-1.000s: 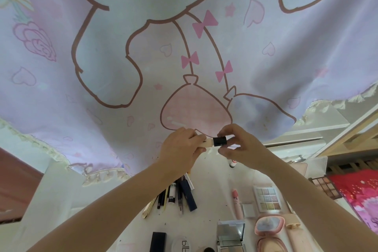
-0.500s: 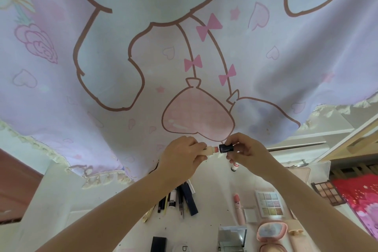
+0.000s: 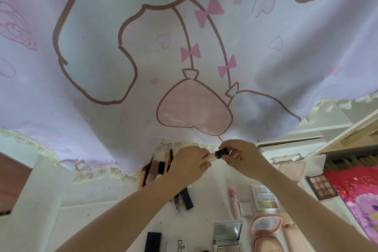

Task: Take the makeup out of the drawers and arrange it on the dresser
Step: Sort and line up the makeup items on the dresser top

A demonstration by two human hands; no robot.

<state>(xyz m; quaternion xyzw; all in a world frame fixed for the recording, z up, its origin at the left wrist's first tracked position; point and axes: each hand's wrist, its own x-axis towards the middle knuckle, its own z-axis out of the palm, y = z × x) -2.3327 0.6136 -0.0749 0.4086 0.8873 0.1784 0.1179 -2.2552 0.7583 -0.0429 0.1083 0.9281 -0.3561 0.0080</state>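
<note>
My left hand (image 3: 189, 163) grips the beige body of a small makeup tube (image 3: 212, 156). My right hand (image 3: 240, 154) pinches the tube's dark cap (image 3: 222, 153) at its right end. Both hands meet above the white dresser top (image 3: 214, 196), close to the hem of the hanging cloth. Below them lie dark pencils and a navy tube (image 3: 186, 198), a pink lipstick (image 3: 234, 202), a pastel eyeshadow palette (image 3: 264, 197), an open mirrored compact (image 3: 227, 235) and a pink cushion compact (image 3: 266, 228).
A large lilac cartoon-print cloth (image 3: 184, 47) hangs over the back of the dresser. Brushes (image 3: 157, 166) lean under its hem. A brown eyeshadow palette (image 3: 322, 187) sits at the right by red bedding (image 3: 360, 194). A black box (image 3: 153, 241) and a round white jar (image 3: 178, 245) lie near the front.
Both hands have come down with the tube, nearer the dresser top. The view has tilted down a little, and brushes under the cloth's hem now show.
</note>
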